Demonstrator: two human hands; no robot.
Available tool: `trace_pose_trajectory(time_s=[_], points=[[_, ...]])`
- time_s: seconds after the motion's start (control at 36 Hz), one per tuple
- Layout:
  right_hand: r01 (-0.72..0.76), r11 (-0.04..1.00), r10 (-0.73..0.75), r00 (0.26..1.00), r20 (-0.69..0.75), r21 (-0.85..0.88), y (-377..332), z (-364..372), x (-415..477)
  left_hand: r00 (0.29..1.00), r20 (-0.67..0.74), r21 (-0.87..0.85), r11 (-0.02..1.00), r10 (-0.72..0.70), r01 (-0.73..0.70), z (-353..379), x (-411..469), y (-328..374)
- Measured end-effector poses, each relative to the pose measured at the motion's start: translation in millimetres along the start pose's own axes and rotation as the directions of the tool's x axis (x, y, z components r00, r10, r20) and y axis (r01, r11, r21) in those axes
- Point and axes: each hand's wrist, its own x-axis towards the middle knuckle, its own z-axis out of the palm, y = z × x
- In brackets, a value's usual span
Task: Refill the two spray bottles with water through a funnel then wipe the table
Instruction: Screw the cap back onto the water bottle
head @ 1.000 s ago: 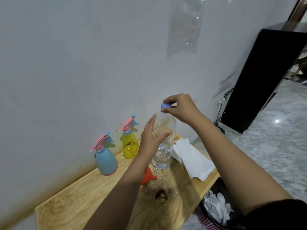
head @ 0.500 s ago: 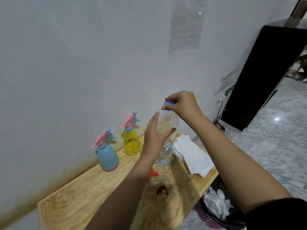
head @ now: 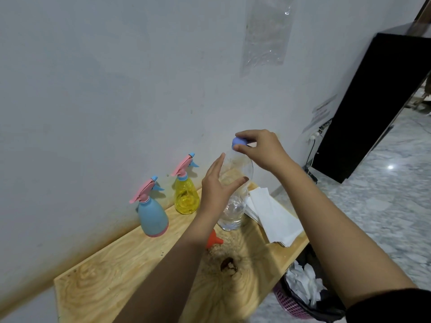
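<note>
Wooden surface [head: 116, 276], wall behind: our left fingers [head: 218, 164] wrapped the water bottle [head: 234, 206] at 12 o'clock, right fingers [head: 249, 134] pinched its cap [head: 239, 142]. Blue sprayer [head: 152, 217] and yellow sprayer [head: 186, 197] at 10 o'clock sat closed, funnel [head: 213, 240] lay idle. We'd guess nothing refilled or wiped yet.

We're on a single view here, worn at the person's head, looking forward and down past both forearms [head: 338, 229] onto the wooden table [head: 98, 287] close beneath us, the white wall [head: 93, 89] right behind it and the marble floor [head: 384, 206] off to the right, everything tilted.
</note>
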Motion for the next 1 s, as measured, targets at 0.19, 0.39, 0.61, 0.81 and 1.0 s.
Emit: trace_pose_trajectory(time_s=[0.19, 0.39, 0.61, 0.81, 1.0], points=[[-0.045, 0.977, 0.064, 0.995, -0.081, 0.208, 7.4, 6.6, -1.7, 1.0, -0.006, 0.035, 0.999, 0.011, -0.011, 1.7, 0.0, -0.1], [-0.002, 0.973, 0.064, 0.963, -0.262, 0.23, 4.9, 24.5, -8.0, 0.999, -0.016, 0.079, 0.997, 0.03, -0.029, 6.5, -5.4, 0.2], [0.038, 0.949, 0.021, 0.983, -0.185, 0.312, 23.4, 27.2, -13.5, 0.972, 0.226, 0.219, 0.968, 0.071, -0.122, 0.6, -9.9, -7.7], [-0.021, 0.933, 0.036, 0.999, -0.034, 0.36, 53.3, 41.7, -31.8, 0.927, 0.345, 0.523, 0.85, -0.147, -0.06, -34.0, -29.8, -60.2], [-0.22, 0.874, 0.14, 0.968, 0.21, 0.433, 105.8, 76.6, -54.6, 0.719, 0.592, 0.734, 0.613, -0.365, -0.293, -49.3, -49.0, -120.8]])
